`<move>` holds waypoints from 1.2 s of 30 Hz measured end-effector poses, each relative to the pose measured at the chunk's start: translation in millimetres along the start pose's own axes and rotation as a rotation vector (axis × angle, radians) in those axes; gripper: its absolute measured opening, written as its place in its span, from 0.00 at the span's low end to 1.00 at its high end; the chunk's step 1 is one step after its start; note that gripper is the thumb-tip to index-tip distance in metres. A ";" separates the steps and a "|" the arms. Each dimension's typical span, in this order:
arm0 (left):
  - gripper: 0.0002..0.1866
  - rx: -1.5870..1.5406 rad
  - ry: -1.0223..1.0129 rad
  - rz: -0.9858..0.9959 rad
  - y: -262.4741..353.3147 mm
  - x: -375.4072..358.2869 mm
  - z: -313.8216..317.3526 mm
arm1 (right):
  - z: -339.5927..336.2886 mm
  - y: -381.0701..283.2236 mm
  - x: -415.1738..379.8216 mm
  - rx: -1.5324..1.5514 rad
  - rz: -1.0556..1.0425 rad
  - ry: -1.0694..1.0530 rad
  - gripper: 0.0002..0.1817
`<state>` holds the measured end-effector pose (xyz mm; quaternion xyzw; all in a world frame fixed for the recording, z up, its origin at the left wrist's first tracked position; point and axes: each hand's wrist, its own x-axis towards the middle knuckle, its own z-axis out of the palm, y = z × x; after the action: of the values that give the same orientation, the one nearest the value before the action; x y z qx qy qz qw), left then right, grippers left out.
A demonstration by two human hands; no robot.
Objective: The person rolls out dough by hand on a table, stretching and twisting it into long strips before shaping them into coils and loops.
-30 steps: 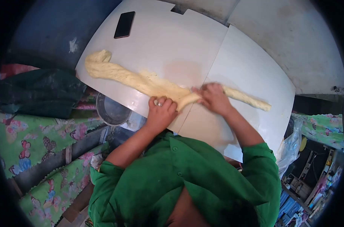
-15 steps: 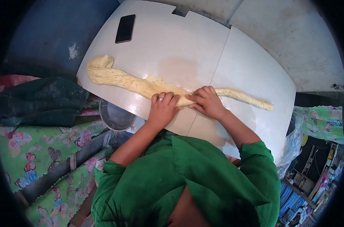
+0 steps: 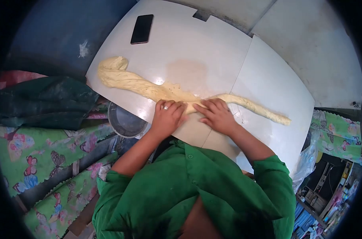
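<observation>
A long pale-yellow dough [image 3: 139,85] with small dark specks lies across the white table. It is thick and folded over at its left end, flattened with a ragged edge in the middle, and a narrow rolled rope at the right. My left hand [image 3: 167,115], with a ring on one finger, curls its fingers over the near edge of the middle part. My right hand [image 3: 218,115] grips the same edge just to the right, its fingertips on the dough and its thumb lower down. The dough beneath both hands is partly hidden.
A black phone [image 3: 142,29] lies at the table's far left. The white table [image 3: 224,40] has a seam running across it and a notch in its back edge. A dark round basin [image 3: 127,119] stands below the left edge. A clear plastic sheet [image 3: 306,161] hangs at the right.
The whole view has shifted slightly. The fingers of my right hand have spread and loosened somewhat along the dough's near edge. My left hand stays on the dough.
</observation>
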<state>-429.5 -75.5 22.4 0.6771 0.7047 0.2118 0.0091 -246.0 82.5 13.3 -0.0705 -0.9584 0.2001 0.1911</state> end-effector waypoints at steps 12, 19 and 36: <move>0.21 0.029 0.006 -0.148 -33.4 11.0 8.3 | 12.5 -0.8 51.9 -0.059 0.040 -0.073 0.29; 0.15 0.110 -0.104 -0.101 -24.5 -16.6 -13.4 | 0.2 -6.2 25.9 -0.127 0.146 -0.225 0.29; 0.18 0.199 -0.041 0.014 -39.6 17.2 -36.3 | 14.0 86.1 102.4 -0.459 0.624 0.060 0.34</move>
<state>-479.5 -69.1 47.9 0.6838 0.7171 0.1268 -0.0451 -340.4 177.6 0.8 -0.4055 -0.9047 0.0271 0.1282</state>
